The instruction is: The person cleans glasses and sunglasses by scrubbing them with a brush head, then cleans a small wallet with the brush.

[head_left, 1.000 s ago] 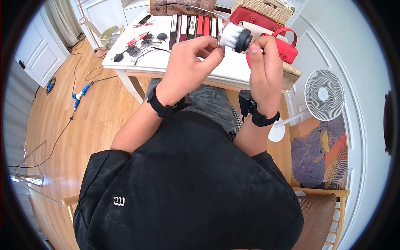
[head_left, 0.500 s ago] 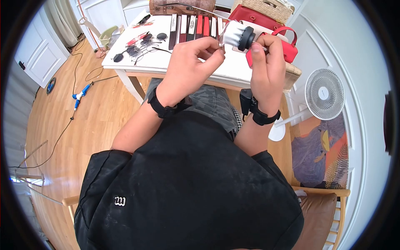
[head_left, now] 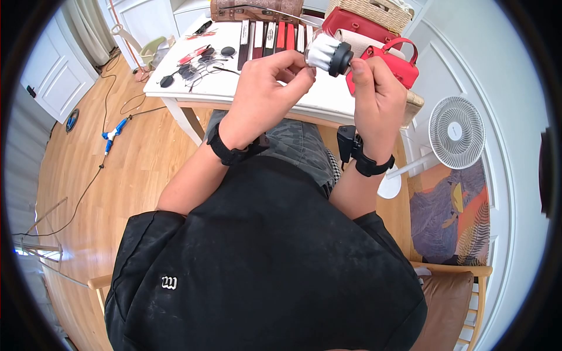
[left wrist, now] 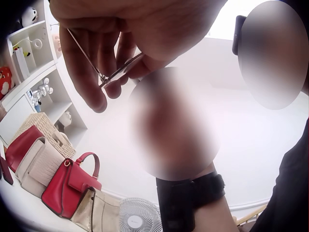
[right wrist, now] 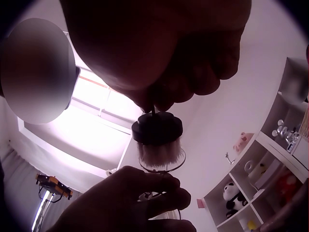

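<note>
Raised over the table's front edge, my left hand point(head_left: 270, 90) pinches a thin metal-framed pair of eyeglasses point(left wrist: 116, 72) between thumb and fingers. My right hand point(head_left: 377, 96) grips the thin shaft of a round scrub brush point(head_left: 338, 58) with a black base and white bristles. In the right wrist view the bristles of the brush point(right wrist: 158, 140) sit against a round lens rim, just above the left fingers. The hand hides much of the eyeglasses in the head view.
On the white table point(head_left: 328, 99) lie several eyeglasses and sunglasses point(head_left: 202, 70) and a row of dark, red and white narrow cases point(head_left: 269, 38). Red handbags point(head_left: 404, 73), a woven bag point(head_left: 374, 14) and a brown case point(head_left: 257, 10) stand behind. A white fan point(head_left: 456, 131) stands at right.
The brush shifted right and away, then came back left against the lens, with the right hand turning slightly. The left hand and the eyeglasses have stayed almost still.
</note>
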A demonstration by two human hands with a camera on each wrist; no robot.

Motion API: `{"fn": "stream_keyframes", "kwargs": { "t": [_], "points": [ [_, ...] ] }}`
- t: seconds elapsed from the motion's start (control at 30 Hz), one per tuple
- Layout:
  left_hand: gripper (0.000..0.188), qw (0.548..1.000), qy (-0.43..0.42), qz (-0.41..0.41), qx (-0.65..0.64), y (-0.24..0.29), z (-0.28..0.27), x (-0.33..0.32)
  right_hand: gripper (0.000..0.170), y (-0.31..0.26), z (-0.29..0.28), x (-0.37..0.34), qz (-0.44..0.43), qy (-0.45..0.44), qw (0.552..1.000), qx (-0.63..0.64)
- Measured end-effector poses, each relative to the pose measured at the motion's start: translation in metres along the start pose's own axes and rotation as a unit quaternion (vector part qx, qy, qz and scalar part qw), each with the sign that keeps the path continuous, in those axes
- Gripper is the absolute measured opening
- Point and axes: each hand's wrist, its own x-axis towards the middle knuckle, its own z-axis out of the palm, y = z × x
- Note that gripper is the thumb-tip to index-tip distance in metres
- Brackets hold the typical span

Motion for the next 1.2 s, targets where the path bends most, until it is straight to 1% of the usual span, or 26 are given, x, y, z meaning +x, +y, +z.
{"fn": "stream_keyframes", "kwargs": {
  "t": [0.03, 0.1, 0.2, 0.3, 0.33, 0.4, 0.53, 0.6, 0.63, 0.7, 0.77, 0.8, 0.83, 0.87, 0.9, 0.93, 0.97, 1.0, 1.03, 1.1, 1.13, 1.17, 1.2],
  "points": [
    [0.017, 1.000, 0.001, 0.007, 0.006, 0.000, 0.000, 0.000, 0.029, 0.002, 0.001, 0.001, 0.000, 0.000, 1.000, 0.000],
    [0.016, 1.000, 0.001, 0.015, 0.011, 0.000, 0.001, -0.001, 0.027, 0.009, 0.005, 0.002, -0.045, 0.016, 0.996, 0.081],
    [0.017, 1.000, -0.006, 0.010, 0.008, 0.002, 0.003, -0.002, 0.026, 0.011, 0.006, 0.003, -0.060, 0.024, 0.993, 0.103],
    [0.017, 1.000, -0.013, 0.000, -0.006, 0.002, 0.003, -0.002, 0.028, 0.008, 0.006, 0.004, -0.066, 0.025, 0.993, 0.093],
    [0.017, 1.000, -0.014, -0.005, -0.010, 0.002, 0.002, -0.002, 0.028, 0.007, 0.003, 0.003, -0.065, 0.025, 0.993, 0.093],
    [0.017, 1.000, -0.015, -0.010, -0.014, 0.003, 0.003, -0.002, 0.027, 0.005, -0.005, -0.001, 0.014, -0.040, 0.999, 0.020],
    [0.018, 1.000, -0.017, 0.000, -0.004, 0.001, 0.003, -0.002, 0.029, 0.007, -0.001, -0.001, 0.011, -0.022, 0.999, 0.028],
    [0.018, 1.000, -0.019, 0.004, 0.002, 0.001, 0.004, -0.002, 0.025, 0.005, 0.001, -0.001, -0.011, -0.001, 0.998, 0.067],
    [0.018, 1.000, -0.019, 0.001, -0.002, 0.002, 0.004, -0.002, 0.025, 0.005, 0.002, 0.000, -0.010, -0.001, 0.998, 0.067],
    [0.018, 1.000, -0.019, -0.001, -0.006, 0.001, 0.003, -0.002, 0.019, 0.006, 0.005, 0.002, -0.024, 0.000, 0.993, 0.114],
    [0.017, 0.997, -0.035, -0.026, -0.062, -0.001, 0.001, -0.001, 0.020, 0.008, 0.006, 0.002, -0.028, 0.006, 0.991, 0.134],
    [0.017, 0.997, -0.035, -0.026, -0.062, -0.001, 0.000, 0.001, 0.021, 0.009, 0.007, 0.002, -0.032, 0.012, 0.987, 0.155],
    [0.017, 0.986, -0.048, -0.059, -0.149, 0.000, -0.001, 0.002, 0.021, 0.009, 0.006, 0.002, -0.032, 0.012, 0.987, 0.155],
    [0.017, 0.966, -0.060, -0.092, -0.235, 0.000, -0.003, 0.004, 0.021, 0.009, 0.005, 0.002, -0.034, 0.031, 0.986, 0.162],
    [0.017, 0.966, -0.059, -0.092, -0.235, -0.001, -0.005, 0.005, 0.021, 0.009, 0.003, 0.001, -0.037, 0.049, 0.984, 0.169],
    [0.018, 0.956, -0.044, -0.110, -0.269, -0.002, -0.007, 0.007, 0.021, 0.010, 0.001, 0.001, -0.038, 0.048, 0.984, 0.170],
    [0.019, 0.944, -0.030, -0.128, -0.304, -0.004, -0.009, 0.010, 0.023, 0.010, -0.002, 0.000, -0.025, 0.032, 0.987, 0.153],
    [0.023, 0.936, -0.021, -0.128, -0.328, -0.011, -0.009, 0.012, 0.026, 0.008, -0.005, 0.000, -0.012, 0.016, 0.991, 0.136],
    [0.023, 0.935, -0.021, -0.128, -0.329, -0.016, -0.010, 0.012, 0.026, 0.006, -0.005, -0.001, -0.012, 0.015, 0.991, 0.135],
    [0.024, 0.921, -0.010, -0.132, -0.367, -0.023, -0.011, 0.012, 0.031, -0.003, 0.002, -0.003, -0.010, -0.019, 0.997, 0.080],
    [0.024, 0.921, -0.009, -0.132, -0.367, -0.026, -0.010, 0.013, 0.031, -0.005, 0.012, -0.003, -0.023, -0.020, 0.996, 0.087],
    [0.023, 0.940, 0.011, -0.102, -0.326, -0.027, -0.009, 0.013, 0.028, -0.013, 0.015, -0.002, -0.031, -0.041, 0.998, 0.033],
    [0.022, 0.956, 0.031, -0.072, -0.284, -0.028, -0.007, 0.013, 0.025, -0.015, 0.024, -0.001, -0.055, -0.038, 0.997, 0.032]
  ]
}}
